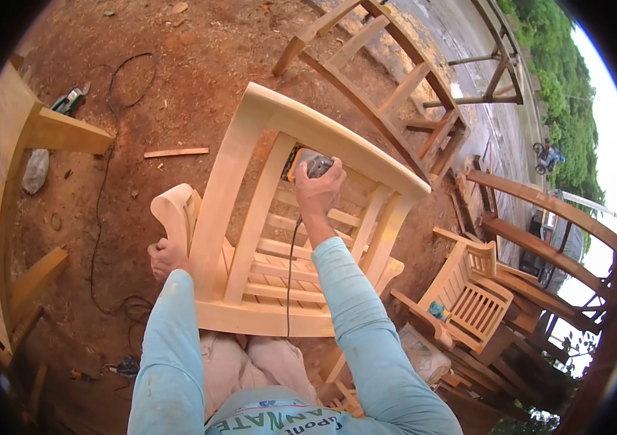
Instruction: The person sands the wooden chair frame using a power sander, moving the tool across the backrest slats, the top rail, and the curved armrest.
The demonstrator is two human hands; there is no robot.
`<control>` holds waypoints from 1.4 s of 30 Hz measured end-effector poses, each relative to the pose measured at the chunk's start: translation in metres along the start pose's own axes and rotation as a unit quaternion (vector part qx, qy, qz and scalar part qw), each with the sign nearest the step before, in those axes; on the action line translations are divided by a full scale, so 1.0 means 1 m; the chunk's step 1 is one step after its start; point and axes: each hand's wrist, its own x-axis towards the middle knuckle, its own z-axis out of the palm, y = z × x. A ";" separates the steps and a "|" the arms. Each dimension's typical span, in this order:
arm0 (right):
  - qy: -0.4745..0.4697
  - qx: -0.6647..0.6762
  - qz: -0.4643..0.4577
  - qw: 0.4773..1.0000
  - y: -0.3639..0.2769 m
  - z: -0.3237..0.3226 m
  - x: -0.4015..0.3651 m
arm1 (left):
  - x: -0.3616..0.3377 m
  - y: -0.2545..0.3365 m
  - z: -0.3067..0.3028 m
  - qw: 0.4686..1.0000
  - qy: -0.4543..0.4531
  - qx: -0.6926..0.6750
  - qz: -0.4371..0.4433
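Observation:
A pale wooden armchair (210, 181) stands tilted in front of me, its slatted back facing up. My right hand (320, 190) is closed around an orange and black electric sander (308, 163), which rests on a back slat just under the wide top rail (337, 134). The sander's dark cord (291, 283) hangs down across the slats toward my lap. On the left, my left hand (168, 259) is closed on the lower part of the chair's curved armrest (174, 210); its fingertips are partly hidden.
A wooden piece with legs (15, 145) stands at the left, near a green power tool (69, 100). A cable (98, 217) snakes over the dirt ground. Curved wooden frames (395, 87) stand ahead. Another slatted chair (468, 290) is at the right. A loose wood strip (176, 153) lies on the ground.

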 end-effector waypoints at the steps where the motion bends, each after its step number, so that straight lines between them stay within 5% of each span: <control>1: -0.007 0.002 -0.007 1.000 0.002 -0.001 -0.001 | 0.000 0.001 0.000 1.000 0.001 0.002 -0.002; 24: -0.010 0.004 -0.002 1.000 -0.001 0.002 0.009 | 0.003 -0.006 0.012 1.000 0.029 0.009 0.005; 37: -0.010 -0.069 0.073 0.995 0.060 -0.025 0.042 | 0.000 -0.001 0.008 0.999 0.043 0.006 0.007; 42: -0.049 -0.081 0.067 0.993 0.025 -0.020 0.036 | 0.002 -0.004 0.014 0.998 0.060 0.009 0.015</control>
